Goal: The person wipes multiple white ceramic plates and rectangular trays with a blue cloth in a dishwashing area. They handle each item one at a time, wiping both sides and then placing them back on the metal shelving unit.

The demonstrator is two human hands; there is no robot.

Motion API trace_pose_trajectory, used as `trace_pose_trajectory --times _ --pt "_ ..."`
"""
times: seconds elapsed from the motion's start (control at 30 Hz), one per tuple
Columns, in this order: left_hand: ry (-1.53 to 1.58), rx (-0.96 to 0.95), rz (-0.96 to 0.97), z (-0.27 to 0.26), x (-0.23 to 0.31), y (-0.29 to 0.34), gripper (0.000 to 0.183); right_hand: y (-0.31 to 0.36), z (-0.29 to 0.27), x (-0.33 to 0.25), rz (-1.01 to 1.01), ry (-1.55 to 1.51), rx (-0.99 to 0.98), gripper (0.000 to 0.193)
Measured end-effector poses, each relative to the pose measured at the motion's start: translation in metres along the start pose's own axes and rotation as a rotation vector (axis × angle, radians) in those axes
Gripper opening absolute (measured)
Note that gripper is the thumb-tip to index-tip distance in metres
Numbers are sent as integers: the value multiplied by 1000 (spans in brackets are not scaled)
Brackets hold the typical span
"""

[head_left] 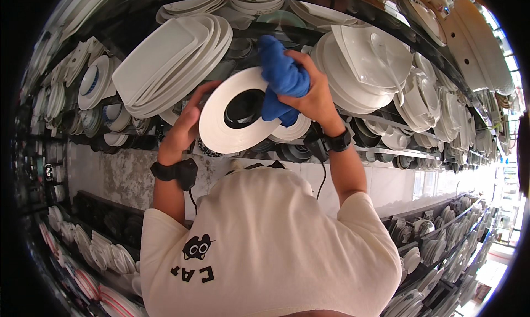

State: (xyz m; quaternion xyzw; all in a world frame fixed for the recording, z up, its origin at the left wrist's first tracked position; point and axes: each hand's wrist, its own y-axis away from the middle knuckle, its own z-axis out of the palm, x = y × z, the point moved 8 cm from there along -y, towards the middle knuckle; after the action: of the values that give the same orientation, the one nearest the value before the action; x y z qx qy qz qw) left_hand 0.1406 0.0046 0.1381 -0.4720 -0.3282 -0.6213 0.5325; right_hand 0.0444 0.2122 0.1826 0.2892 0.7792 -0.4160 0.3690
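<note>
A wide-rimmed white plate [216, 122] with a round, glossy black centre is tilted up in front of me. My left hand [185, 123] grips its left edge, the fingers partly hidden behind the rim. My right hand [316, 93] is closed round a bunched blue cloth [284, 77], which lies over the plate's right side. Below the cloth, the edge of another white round dish [292, 130] shows; how it sits relative to the plate I cannot tell. Each wrist carries a black strapped device with a cable.
Stacked white oval platters [165, 57] stand on the shelf left of my hands. To the right are more white plates [337, 68] and a clear spoon [381, 49] on a squarish dish. Shelves crowded with dishes [105, 251] also run behind me, across a pale floor [381, 184].
</note>
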Motion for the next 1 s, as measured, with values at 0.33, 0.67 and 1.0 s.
trace_pose_trajectory --times 0.33,0.67,1.0 --pt "-79 307 -81 -18 -37 21 56 -16 13 -29 -149 208 -56 81" --pt "220 558 228 -51 -50 13 57 46 52 77 391 -845 135 90" --pt "-134 359 -9 -25 -20 20 50 43 5 66 300 -444 185 74"
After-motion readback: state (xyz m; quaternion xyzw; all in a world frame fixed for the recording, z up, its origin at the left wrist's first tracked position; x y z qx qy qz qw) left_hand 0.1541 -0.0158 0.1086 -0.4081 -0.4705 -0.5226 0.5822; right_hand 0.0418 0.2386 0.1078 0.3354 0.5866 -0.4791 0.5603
